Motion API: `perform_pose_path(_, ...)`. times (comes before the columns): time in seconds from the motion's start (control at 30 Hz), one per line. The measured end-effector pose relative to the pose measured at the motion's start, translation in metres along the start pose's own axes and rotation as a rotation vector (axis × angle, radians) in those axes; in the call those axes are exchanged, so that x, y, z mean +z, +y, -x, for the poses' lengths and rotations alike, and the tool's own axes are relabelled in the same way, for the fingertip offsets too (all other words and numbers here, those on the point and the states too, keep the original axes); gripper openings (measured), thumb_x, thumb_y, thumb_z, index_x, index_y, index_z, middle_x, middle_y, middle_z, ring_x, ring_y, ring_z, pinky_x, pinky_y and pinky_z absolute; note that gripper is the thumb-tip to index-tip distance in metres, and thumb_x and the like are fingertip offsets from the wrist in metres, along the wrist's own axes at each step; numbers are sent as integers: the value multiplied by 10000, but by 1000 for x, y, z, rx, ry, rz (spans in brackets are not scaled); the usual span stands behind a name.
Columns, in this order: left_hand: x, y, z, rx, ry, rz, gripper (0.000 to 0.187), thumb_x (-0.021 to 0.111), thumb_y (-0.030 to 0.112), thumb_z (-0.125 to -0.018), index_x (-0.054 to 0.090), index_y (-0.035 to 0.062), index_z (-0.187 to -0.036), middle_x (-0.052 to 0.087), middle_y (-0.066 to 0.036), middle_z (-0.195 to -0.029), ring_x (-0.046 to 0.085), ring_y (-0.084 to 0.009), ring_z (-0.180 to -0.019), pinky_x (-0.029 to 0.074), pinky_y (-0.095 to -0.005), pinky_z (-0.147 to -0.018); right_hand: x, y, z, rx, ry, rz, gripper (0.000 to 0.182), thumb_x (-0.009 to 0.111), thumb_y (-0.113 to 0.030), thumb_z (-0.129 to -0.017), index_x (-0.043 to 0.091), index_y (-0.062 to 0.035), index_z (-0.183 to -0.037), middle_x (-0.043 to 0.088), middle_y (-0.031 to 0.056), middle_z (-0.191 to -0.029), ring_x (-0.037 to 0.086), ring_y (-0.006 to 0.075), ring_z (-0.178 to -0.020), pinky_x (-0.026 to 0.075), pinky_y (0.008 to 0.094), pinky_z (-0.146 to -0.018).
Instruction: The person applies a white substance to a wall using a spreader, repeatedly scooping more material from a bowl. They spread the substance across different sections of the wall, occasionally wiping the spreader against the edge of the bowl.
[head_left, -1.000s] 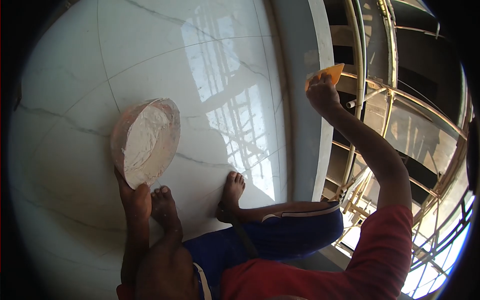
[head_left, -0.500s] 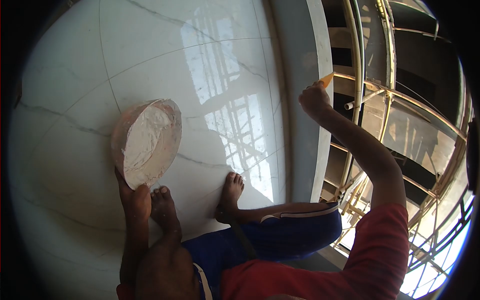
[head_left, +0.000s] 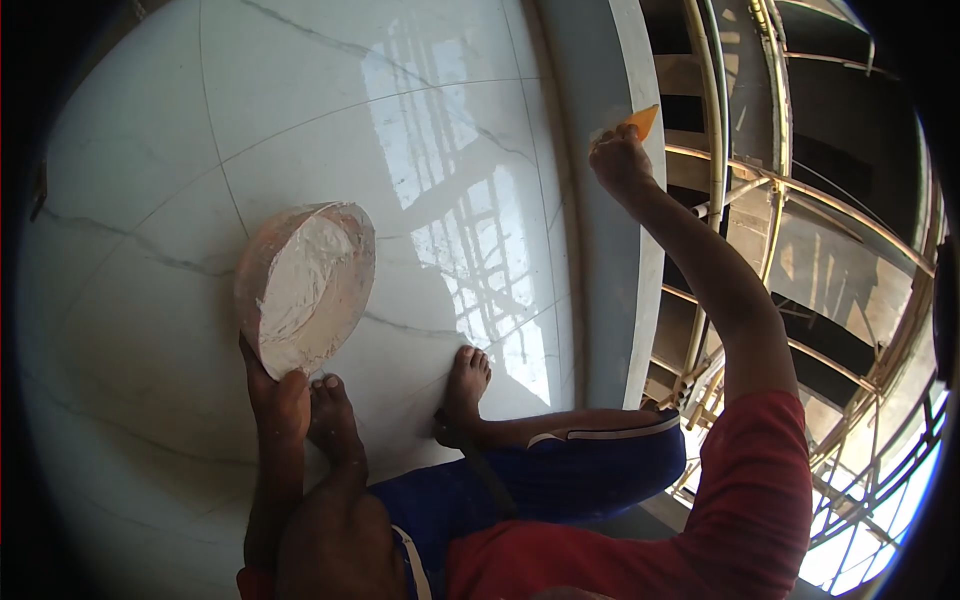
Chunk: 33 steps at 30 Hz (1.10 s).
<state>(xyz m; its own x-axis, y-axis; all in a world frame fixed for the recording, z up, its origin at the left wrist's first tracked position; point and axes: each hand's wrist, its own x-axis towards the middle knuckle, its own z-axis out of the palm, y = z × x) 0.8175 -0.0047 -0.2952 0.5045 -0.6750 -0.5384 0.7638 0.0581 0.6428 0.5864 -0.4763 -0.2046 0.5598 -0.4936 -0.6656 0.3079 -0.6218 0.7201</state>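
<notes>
A round, shallow basin (head_left: pixel 350 290) holds whitish paste (head_left: pixel 305 280) and tilts above the tiled floor. My left hand (head_left: pixel 280 400) grips its lower rim, thumb on the near edge. Far to the right, my right hand (head_left: pixel 620 158) is closed on an orange flat scraper (head_left: pixel 643 121) at the top of the low grey ledge (head_left: pixel 605 250). A pale smear shows on the ledge beside the right fingers. Most of the scraper's lower part is hidden by the fingers.
Glossy marbled tiles (head_left: pixel 300 100) form the floor, with my bare feet (head_left: pixel 464 385) on them. Beyond the ledge's pale edge (head_left: pixel 645 300) stands scaffolding of poles (head_left: pixel 718 120), with a drop and daylight behind it.
My right hand and the scraper have moved slightly up and left along the ledge, and more of the orange blade shows. The basin and my left hand have shifted a little to the right.
</notes>
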Motion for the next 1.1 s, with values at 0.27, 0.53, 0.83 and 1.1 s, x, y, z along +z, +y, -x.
perform_pose_path(0.27, -2, -4, -2, -14, -4, 21, 917, 522, -43, -624, 199, 33, -1479, 333, -186, -1463, 328, -348, -1387, 284, -499, -1135, 10, -11, 43, -21, 42, -219, 223, 616, -230, -840, 732, -85, -964, 703, 108, -953, 665, 250, -898, 453, 387, -749)
perform_pose_path(0.53, 3, 18, -10, -8, -123, 55, 972, 587, 17, -612, 201, 87, -1501, 342, -127, -1473, 334, -310, -1388, 303, -487, -1131, -23, 2, -10, 106, 159, 88, 224, 599, -238, -852, 727, -91, -964, 701, 96, -918, 659, 256, -872, 442, 395, -732)
perform_pose_path(0.83, 50, 63, -64, -158, -187, 175, 841, 468, -20, -685, 229, 133, -1477, 379, -125, -1422, 440, -315, -1304, 461, -510, -993, -130, 17, 86, 63, 364, -1422, 148, 618, -47, -853, 579, -40, -995, 692, 176, -851, 670, 395, -754, 532, 469, -648)
perform_pose_path(1.1, 143, 191, -72, -28, -338, -57, 843, 494, -8, -690, 213, 105, -1477, 408, -147, -1401, 458, -337, -1293, 475, -556, -988, -276, 100, 87, 99, 804, -1197, 240, 588, -84, -854, 616, -102, -1091, 670, 129, -707, 664, 324, -629, 515, 437, -540)
